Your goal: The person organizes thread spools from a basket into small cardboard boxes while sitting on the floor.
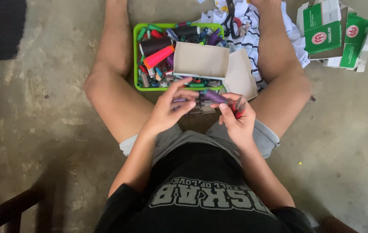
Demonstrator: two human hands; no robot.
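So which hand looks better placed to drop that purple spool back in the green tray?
Probably the left hand: its fingers already touch the purple spool and lie nearest the green tray. The right hand holds something red.

Soft dim daylight, faint shadows on concrete floor (41,108), slight blur, no glare.

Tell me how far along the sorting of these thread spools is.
Done: nothing visibly set apart; I can't tell what is in the open cardboard box. In hand: the left hand and right hand hold a purple spool between them, and the right hand also grips something red. Left: the green tray is full of mixed spools.
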